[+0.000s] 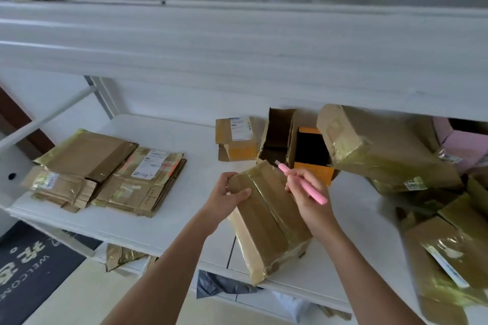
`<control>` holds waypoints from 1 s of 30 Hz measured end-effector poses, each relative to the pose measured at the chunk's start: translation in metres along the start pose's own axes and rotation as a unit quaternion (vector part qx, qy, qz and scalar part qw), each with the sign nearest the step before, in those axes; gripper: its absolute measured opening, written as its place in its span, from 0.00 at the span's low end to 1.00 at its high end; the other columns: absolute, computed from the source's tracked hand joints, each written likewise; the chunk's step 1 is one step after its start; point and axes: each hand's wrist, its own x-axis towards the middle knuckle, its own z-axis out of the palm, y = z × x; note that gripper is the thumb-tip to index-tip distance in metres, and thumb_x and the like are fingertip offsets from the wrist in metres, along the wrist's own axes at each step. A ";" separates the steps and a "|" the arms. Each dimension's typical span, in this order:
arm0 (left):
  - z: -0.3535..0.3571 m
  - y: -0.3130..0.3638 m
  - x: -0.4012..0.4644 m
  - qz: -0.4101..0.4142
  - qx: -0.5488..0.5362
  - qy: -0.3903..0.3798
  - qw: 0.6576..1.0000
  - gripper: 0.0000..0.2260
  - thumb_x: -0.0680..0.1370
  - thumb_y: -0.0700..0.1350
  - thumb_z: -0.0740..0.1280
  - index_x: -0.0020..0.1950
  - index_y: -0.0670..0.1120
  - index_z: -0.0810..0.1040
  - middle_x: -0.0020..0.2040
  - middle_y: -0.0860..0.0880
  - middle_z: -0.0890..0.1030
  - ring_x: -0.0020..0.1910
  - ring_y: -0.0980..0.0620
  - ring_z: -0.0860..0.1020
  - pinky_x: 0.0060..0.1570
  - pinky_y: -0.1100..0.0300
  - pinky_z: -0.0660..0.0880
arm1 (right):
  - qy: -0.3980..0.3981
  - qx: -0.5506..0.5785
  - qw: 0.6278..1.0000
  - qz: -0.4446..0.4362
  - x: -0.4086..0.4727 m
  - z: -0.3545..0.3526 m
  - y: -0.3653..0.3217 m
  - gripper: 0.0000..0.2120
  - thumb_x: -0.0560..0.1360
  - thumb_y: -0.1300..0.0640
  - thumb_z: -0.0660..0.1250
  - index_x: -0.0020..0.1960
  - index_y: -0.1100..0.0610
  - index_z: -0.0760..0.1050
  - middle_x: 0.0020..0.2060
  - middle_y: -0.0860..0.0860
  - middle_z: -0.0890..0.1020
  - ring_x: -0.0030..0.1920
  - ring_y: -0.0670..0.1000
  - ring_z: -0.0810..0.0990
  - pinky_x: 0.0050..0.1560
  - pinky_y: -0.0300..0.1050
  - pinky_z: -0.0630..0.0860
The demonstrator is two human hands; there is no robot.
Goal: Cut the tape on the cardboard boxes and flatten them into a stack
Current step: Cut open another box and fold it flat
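While left hand [224, 199] grips taped box [266, 221], open box [277, 134] empty.

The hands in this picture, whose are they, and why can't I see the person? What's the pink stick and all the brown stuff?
The camera sits on the person's head and looks down, so you see only their arms. The left hand grips the top end of a taped cardboard box standing on the white shelf. The right hand holds a pink cutter, its tip near the box's top edge, for slicing the tape. On the left lies a stack of flattened boxes. At the back and right are more boxes, some open, some taped.
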 end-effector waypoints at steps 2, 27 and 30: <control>-0.008 -0.003 -0.002 0.019 0.012 0.002 1.000 0.17 0.76 0.44 0.73 0.62 0.53 0.72 0.58 0.44 0.76 0.57 0.47 0.78 0.56 0.50 0.79 | -0.028 -0.032 0.998 -0.044 -0.006 0.008 0.001 0.03 0.80 0.55 0.65 0.51 0.51 0.78 0.45 0.46 0.82 0.47 0.45 0.82 0.46 0.36 0.79; -0.017 0.001 -0.018 0.038 0.019 0.043 0.998 0.20 0.77 0.49 0.71 0.65 0.51 0.66 0.52 0.54 0.75 0.48 0.60 0.75 0.35 0.70 0.73 | -0.063 -0.045 0.994 -0.082 0.025 0.065 -0.009 0.06 0.81 0.61 0.63 0.45 0.57 0.69 0.36 0.52 0.82 0.34 0.47 0.83 0.35 0.39 0.80; -0.017 0.000 -0.020 0.038 0.008 0.042 0.998 0.20 0.78 0.51 0.70 0.65 0.51 0.67 0.54 0.54 0.76 0.49 0.60 0.75 0.38 0.69 0.72 | -0.064 -0.062 0.992 -0.090 0.026 0.063 -0.008 0.07 0.81 0.60 0.63 0.44 0.54 0.68 0.36 0.53 0.82 0.34 0.47 0.83 0.35 0.39 0.80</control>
